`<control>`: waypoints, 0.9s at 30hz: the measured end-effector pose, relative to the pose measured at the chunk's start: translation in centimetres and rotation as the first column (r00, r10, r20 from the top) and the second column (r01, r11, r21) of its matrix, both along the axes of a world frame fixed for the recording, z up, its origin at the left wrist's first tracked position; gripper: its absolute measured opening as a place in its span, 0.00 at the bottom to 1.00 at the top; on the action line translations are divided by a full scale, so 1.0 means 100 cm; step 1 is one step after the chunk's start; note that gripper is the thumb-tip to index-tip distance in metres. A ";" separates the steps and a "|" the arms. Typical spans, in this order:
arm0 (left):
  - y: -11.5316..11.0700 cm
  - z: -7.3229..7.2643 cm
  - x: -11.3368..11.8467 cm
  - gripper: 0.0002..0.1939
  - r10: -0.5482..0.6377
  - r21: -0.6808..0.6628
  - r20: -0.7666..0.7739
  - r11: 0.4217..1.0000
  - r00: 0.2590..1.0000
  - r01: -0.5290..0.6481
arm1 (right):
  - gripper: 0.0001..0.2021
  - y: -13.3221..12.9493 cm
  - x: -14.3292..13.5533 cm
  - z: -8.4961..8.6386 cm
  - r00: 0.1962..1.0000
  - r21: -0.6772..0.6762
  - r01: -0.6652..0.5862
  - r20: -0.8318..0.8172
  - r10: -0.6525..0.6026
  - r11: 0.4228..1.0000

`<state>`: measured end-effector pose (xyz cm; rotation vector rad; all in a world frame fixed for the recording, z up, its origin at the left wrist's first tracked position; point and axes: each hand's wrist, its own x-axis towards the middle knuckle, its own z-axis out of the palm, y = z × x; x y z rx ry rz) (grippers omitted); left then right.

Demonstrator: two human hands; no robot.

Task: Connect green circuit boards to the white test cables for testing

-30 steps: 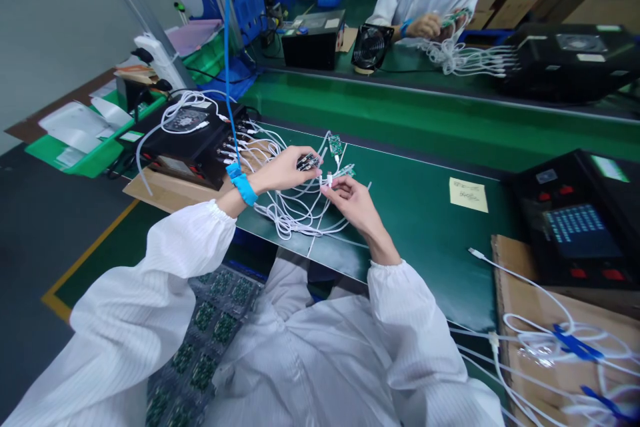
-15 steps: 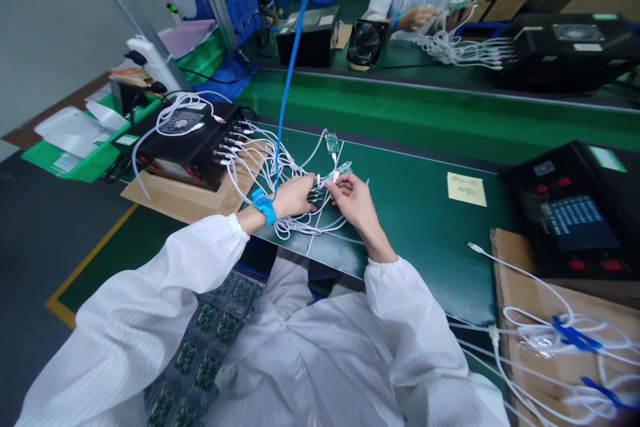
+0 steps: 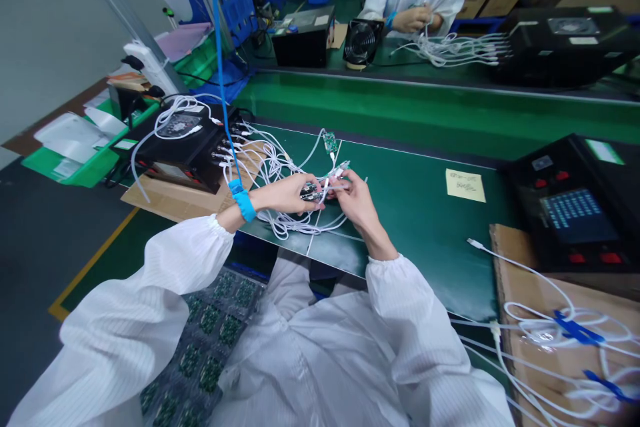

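Observation:
My left hand (image 3: 285,194) is closed on a circuit board (image 3: 311,193) with a dark, component-covered face, held low over the bench. Close beside it, my right hand (image 3: 356,201) pinches a white USB cable (image 3: 326,188) at the board's right end; whether its plug sits in the board is hidden by my fingers. Just beyond my fingertips lies a green circuit board (image 3: 331,142) with white cables at it. Another green board partly shows behind my right hand. Tangled white cables (image 3: 280,223) spread under my left hand. A blue wrist strap (image 3: 243,200) circles my left wrist.
A black box (image 3: 185,147) with several cables plugged in stands left on cardboard. On the right are a note (image 3: 465,185), a black tester with a lit screen (image 3: 575,213) and coiled cables (image 3: 575,333). Trayed boards (image 3: 210,333) lie by my lap. A co-worker sits opposite.
My left hand has turned and drawn slightly left, showing the circuit board in its fingers. The strap's blue cord has swung left. My right hand stays nearly in place.

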<state>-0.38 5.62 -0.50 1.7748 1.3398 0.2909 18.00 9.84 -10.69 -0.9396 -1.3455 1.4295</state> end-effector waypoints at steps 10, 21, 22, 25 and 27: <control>0.004 -0.014 0.001 0.16 0.040 0.286 -0.002 0.958 0.999 -0.038 | 0.23 -0.004 0.002 0.017 0.991 -0.140 0.034 -0.124 -0.051 0.990; 0.003 -0.015 0.019 0.16 0.185 0.356 -0.105 0.924 0.977 -0.137 | 0.22 -0.005 0.000 0.016 0.993 -0.084 0.005 -0.113 -0.015 0.996; 0.003 -0.016 0.022 0.17 0.185 0.374 -0.135 0.919 0.973 -0.123 | 0.23 -0.006 0.000 0.017 0.995 -0.061 0.003 -0.103 -0.009 0.998; 0.004 -0.019 0.025 0.14 0.214 0.464 -0.208 0.881 0.955 -0.096 | 0.26 -0.009 -0.001 0.020 0.996 -0.022 -0.001 -0.094 -0.001 1.000; 0.006 -0.021 0.023 0.12 0.226 0.510 -0.221 0.856 0.949 -0.085 | 0.27 -0.010 -0.001 0.023 0.995 -0.011 -0.009 -0.100 0.008 1.000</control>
